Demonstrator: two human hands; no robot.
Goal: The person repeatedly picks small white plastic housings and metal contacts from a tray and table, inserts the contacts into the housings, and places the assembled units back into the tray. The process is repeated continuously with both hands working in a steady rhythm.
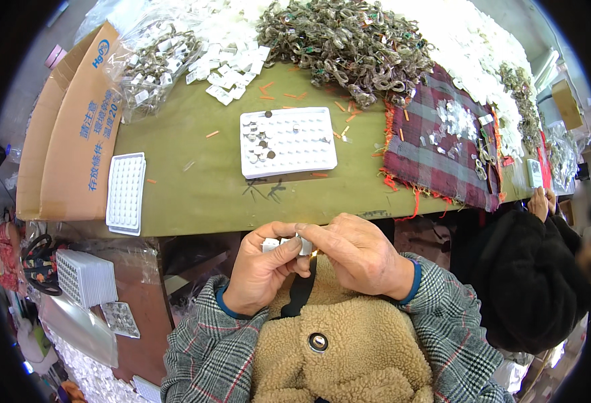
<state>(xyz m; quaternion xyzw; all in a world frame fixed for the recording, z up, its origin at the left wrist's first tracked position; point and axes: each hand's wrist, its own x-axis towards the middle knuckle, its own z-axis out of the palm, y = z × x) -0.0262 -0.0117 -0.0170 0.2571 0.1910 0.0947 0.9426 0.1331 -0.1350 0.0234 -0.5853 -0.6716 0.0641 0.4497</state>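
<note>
Close to my body, below the table's near edge, both hands meet around a small white plastic case (305,246). My left hand (258,272) is closed, its thumb and fingers wrapped round the case, and another white block (270,244) shows between its fingers. My right hand (366,258) is closed too, its fingertips pinched at the top of the case. Whatever the pinch holds is too small to make out. A small yellow glow shows beneath the case. Beyond the hands, a white dimpled tray (288,168) lies on the table with several button cells (263,144) in its left part.
Green cloth covers the table (194,195). An open cardboard box (73,134) and a second white tray (126,195) stand left. Tangled cord bundles (342,47) and white cases (231,74) lie at the back. A plaid cloth (436,148) lies right, near a person in black (530,282).
</note>
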